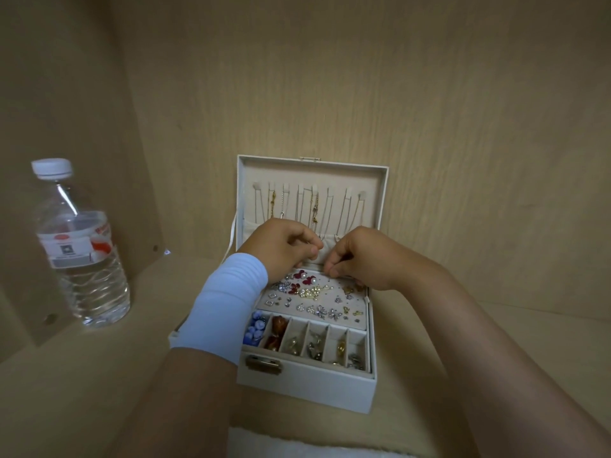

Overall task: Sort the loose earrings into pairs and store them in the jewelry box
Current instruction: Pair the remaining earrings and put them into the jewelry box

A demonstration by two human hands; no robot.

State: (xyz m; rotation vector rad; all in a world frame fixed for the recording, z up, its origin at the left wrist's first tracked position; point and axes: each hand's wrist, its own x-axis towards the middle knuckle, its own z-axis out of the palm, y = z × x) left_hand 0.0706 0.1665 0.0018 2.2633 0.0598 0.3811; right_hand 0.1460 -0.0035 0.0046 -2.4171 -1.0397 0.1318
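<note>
Nearest me, below both wrists: jewelry box (307,388), front compartments (326,338) all held pieces and looked sorted. Right under hands: stud pad (355,300), earrings (310,290) across most of it, bare holes beneath right hand (360,256). Left hand (287,246) and right hand both had curled fingers, tips pinched over pad's far edge. Could not tell what they held. Beyond knuckles: lid (251,173), necklaces (314,206) hanging. I judged task mostly done, last studs left.

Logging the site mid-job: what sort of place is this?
Probably a shelf inside a wardrobe or cabinet: pale wood-grain panels close in behind and on the left, with a white open jewelry box on the shelf board and a clear plastic water bottle by the left panel.
</note>
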